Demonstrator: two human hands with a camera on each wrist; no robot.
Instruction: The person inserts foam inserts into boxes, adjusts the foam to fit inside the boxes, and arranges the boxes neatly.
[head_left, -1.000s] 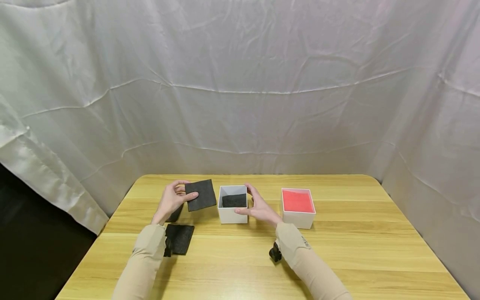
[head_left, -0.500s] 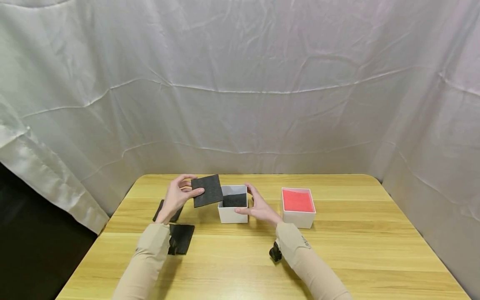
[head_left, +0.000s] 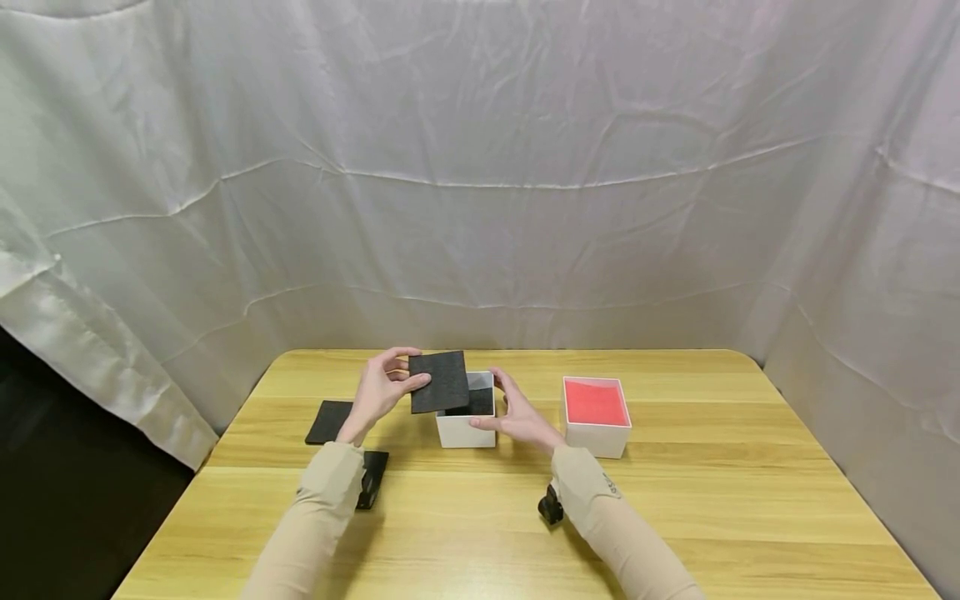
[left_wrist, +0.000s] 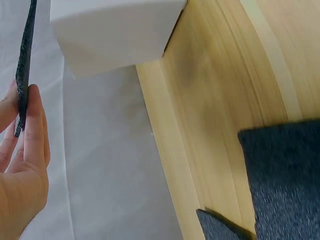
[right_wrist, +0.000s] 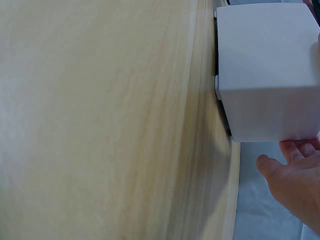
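Observation:
My left hand [head_left: 381,390] pinches a thin black square foam sheet [head_left: 441,382] between thumb and fingers. The sheet is held tilted above the left part of an open white box [head_left: 465,433] and hides part of its opening. Edge-on in the left wrist view, the sheet [left_wrist: 24,70] appears beside the box [left_wrist: 115,35]. More black material [head_left: 482,402] lies inside the box. My right hand [head_left: 523,418] holds the box at its right side, thumb at the front rim and fingers toward the back. In the right wrist view, fingers of the right hand [right_wrist: 300,185] touch the box wall.
Two more black squares [head_left: 327,422] lie on the wooden table [head_left: 750,500] at the left, one partly behind the left sleeve. A second white box, with red material [head_left: 596,402] inside, stands to the right. A grey curtain [head_left: 480,250] hangs behind the table.
My left hand has carried the black foam sheet rightward, from beside the white box to over its left part. The right hand and both boxes stay in place.

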